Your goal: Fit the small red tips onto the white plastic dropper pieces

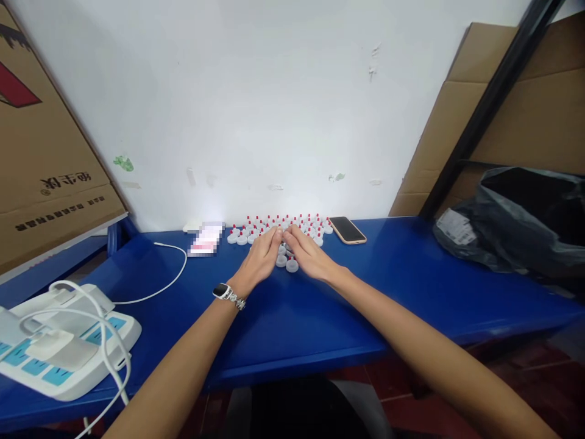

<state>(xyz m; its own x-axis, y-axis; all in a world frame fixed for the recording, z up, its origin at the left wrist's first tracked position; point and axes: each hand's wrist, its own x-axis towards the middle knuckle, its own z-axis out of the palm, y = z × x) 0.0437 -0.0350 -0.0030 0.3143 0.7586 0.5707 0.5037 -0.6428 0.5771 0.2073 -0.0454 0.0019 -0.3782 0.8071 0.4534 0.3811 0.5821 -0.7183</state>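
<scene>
Blue table (274, 341) before me, red-tipped white caps (242, 239) clustered on it, smartphone (348, 230) beside them, cable (137, 301) and power strip (91, 375) on my left, plastic bag (491, 244) on my right

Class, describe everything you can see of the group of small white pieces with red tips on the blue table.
The group is made of small, round, whitish, plastic-looking pieces, many showing a red tip pointing up. They stand crowded on the blue table, near the wall. The left hand and right hand cover part of the group, so its number and exact contact with them cannot be told. A few pieces show between the hands.
</scene>
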